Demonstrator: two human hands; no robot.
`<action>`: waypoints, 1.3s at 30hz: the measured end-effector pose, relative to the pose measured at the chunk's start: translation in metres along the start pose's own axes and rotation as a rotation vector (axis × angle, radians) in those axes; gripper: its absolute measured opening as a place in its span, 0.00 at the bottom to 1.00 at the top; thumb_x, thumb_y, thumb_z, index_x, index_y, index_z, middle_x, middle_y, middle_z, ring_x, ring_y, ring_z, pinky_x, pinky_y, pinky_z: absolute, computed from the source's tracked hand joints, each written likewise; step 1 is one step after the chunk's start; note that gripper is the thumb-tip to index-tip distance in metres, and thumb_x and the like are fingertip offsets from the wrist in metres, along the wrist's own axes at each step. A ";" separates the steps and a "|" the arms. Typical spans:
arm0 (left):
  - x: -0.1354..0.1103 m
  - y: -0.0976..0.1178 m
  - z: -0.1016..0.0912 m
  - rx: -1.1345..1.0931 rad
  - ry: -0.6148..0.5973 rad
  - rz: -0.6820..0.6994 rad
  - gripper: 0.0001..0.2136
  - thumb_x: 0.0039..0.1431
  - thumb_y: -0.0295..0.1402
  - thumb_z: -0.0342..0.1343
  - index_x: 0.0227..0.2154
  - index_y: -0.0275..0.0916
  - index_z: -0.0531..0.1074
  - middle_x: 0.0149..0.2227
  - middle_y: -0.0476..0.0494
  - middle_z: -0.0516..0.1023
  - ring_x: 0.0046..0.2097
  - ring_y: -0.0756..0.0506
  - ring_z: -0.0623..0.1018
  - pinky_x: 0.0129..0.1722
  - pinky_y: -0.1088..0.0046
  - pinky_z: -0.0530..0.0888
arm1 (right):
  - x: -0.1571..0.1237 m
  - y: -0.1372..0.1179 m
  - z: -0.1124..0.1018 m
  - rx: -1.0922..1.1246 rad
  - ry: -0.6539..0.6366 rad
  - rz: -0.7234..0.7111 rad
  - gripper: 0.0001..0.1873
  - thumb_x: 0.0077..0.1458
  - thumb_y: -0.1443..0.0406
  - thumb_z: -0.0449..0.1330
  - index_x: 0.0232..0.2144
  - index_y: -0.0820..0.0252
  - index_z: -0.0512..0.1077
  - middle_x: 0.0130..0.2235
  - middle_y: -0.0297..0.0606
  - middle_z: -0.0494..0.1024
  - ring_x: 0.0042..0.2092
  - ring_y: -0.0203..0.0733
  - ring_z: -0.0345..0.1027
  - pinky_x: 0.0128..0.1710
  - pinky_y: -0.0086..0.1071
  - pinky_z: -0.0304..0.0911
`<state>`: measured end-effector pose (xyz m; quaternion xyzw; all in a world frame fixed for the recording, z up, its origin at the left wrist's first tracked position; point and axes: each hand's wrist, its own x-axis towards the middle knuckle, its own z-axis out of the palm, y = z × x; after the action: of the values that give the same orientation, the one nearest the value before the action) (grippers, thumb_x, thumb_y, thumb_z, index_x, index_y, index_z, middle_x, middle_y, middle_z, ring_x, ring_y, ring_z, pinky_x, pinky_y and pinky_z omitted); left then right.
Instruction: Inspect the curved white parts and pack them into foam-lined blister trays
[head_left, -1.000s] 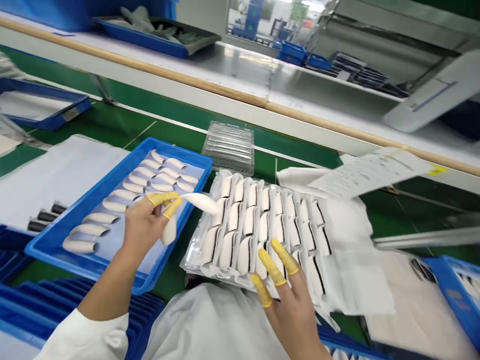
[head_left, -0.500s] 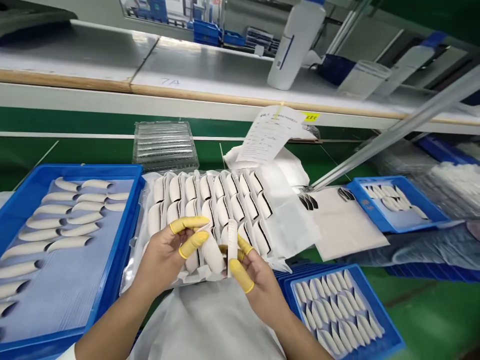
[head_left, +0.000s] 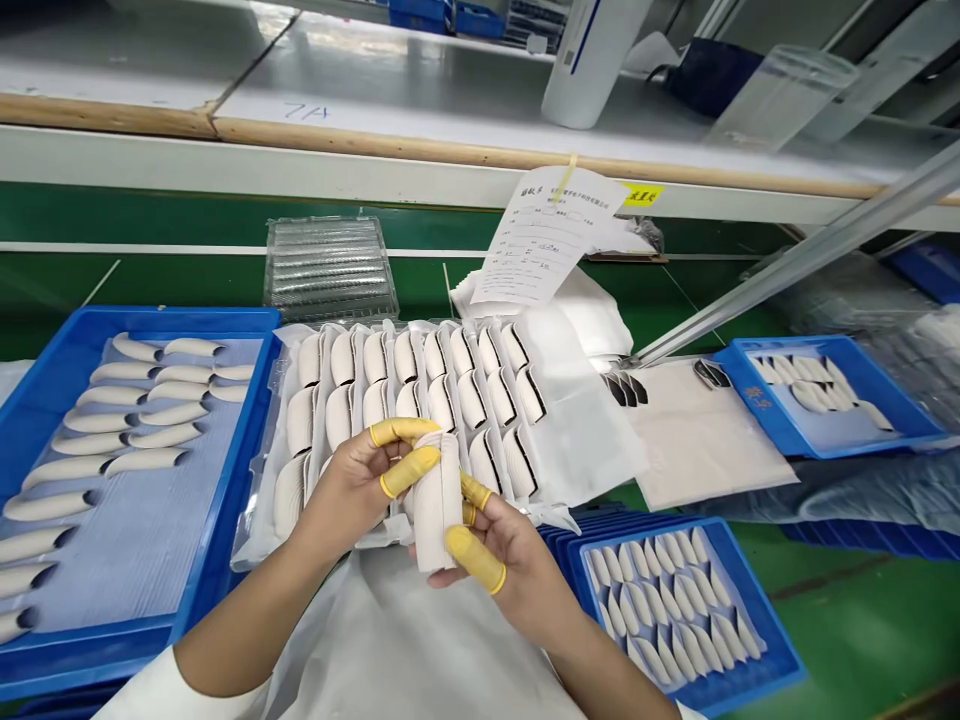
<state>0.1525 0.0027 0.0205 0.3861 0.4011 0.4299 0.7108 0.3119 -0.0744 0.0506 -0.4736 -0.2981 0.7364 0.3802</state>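
Note:
Two curved, ribbed beige pieces (head_left: pixel 431 520) are held together edge to edge, with a thin seam line between them. My left hand (head_left: pixel 360 480), in yellow finger cots, pinches the left piece near its top. On the other side my right hand (head_left: pixel 510 550), also in yellow finger cots, grips the right piece along its lower edge. Just behind my hands lies a clear plastic tray (head_left: pixel 251 520) lined with white paper, where similar beige pieces with dark inner sides (head_left: pixel 472 400) stand in rows. My fingers hide part of its front row.
Blue trays with more beige pieces stand at left (head_left: pixel 176 630), lower right (head_left: pixel 787 655) and far right (head_left: pixel 919 435). Behind are an empty-looking clear tray (head_left: pixel 330 270) and a hanging printed sheet (head_left: pixel 536 240). A metal pole (head_left: pixel 787 255) slants across the right; a shelf (head_left: pixel 420 160) runs behind.
The two beige pieces, apart half a second ago, now meet side by side. My left hand has moved right and the pieces are closer to me. The view has tilted down slightly.

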 end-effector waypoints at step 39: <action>0.024 0.006 0.002 -0.016 0.041 -0.261 0.18 0.38 0.44 0.72 0.24 0.36 0.75 0.14 0.56 0.66 0.17 0.56 0.64 0.17 0.80 0.64 | -0.003 -0.007 0.004 -0.307 0.090 -0.067 0.49 0.44 0.55 0.74 0.65 0.54 0.60 0.26 0.28 0.77 0.29 0.37 0.73 0.36 0.32 0.70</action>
<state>0.1601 0.0267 0.0211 0.3159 0.4589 0.3450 0.7553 0.3111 -0.0733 0.0584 -0.5482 -0.4054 0.6473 0.3409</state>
